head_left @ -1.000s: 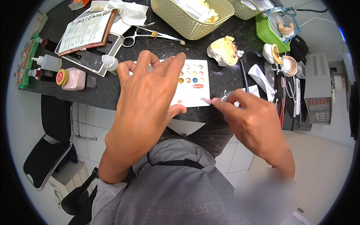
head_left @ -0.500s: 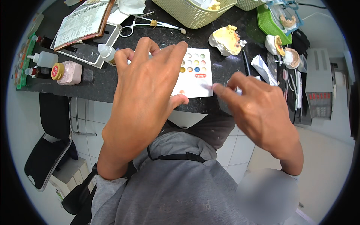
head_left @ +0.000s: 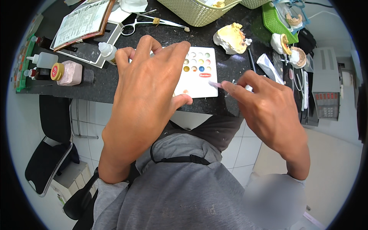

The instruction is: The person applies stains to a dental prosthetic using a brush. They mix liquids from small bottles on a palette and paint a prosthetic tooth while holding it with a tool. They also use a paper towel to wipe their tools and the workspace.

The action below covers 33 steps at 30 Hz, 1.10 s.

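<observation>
A white paint palette (head_left: 195, 86) with rows of small coloured wells lies on the dark countertop. My left hand (head_left: 143, 80) arches over its left part, thumb at the near edge and index finger toward the far edge, gripping it; the other fingertips are partly hidden. A small orange-brown smear (head_left: 185, 91) marks the palette near that thumb. My right hand (head_left: 266, 107), at the palette's right side, pinches a slim pinkish-purple tool (head_left: 217, 84). Its pale tip is over the palette's right edge; whether it is a brush or a spatula I cannot tell.
Beyond the palette lie a yellowish dental cast (head_left: 232, 39), scissor-handled forceps (head_left: 155, 23) and a woven basket (head_left: 199, 13). Dropper bottles and a pink powder jar (head_left: 71, 73) stand at left. More dental casts (head_left: 298, 57) and a white tube (head_left: 269, 69) are at right.
The tool in my right hand has come up slightly and its tip shows more sharply over the palette's right edge. My left hand keeps its place on the palette.
</observation>
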Each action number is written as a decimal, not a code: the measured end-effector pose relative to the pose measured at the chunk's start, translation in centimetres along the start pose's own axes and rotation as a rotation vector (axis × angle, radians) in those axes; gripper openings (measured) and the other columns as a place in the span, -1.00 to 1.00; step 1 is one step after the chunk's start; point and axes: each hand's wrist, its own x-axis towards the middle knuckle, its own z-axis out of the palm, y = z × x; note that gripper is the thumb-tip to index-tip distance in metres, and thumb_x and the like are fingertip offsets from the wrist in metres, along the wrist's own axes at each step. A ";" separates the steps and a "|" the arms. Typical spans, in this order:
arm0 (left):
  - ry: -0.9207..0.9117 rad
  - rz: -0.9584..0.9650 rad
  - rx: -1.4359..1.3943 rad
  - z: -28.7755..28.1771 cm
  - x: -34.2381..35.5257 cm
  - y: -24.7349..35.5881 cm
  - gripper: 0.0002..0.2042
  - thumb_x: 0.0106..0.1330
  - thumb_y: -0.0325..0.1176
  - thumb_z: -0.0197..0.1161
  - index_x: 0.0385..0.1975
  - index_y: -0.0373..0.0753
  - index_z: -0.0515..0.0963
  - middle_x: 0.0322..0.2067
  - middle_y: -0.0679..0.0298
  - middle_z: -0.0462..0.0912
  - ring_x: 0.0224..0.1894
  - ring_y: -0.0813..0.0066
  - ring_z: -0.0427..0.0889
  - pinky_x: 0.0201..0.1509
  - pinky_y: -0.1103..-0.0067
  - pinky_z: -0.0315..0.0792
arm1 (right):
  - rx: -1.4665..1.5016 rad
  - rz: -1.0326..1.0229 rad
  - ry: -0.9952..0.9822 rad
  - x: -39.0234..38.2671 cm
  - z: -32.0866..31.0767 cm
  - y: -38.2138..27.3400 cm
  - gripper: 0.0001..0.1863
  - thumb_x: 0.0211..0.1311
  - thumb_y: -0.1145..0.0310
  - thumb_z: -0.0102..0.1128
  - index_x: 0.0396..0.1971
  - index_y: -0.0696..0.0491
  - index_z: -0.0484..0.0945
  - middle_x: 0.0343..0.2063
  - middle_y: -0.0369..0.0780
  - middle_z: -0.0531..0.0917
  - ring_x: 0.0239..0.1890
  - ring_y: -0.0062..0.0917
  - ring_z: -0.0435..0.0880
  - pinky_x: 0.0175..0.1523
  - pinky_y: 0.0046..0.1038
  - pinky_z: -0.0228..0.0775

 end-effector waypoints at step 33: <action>-0.010 -0.013 -0.027 0.0 0.1 0.1 -0.16 -0.23 -0.19 0.66 0.21 -0.22 0.53 -0.11 0.19 0.71 0.07 0.20 0.49 0.17 0.27 0.18 | 0.468 0.178 0.291 -2.5 4.9 0.1 -0.48 0.01 0.72 0.35 0.02 0.01 0.75 -0.33 -0.21 0.67 -0.47 -0.48 0.70 -0.41 -0.42 0.54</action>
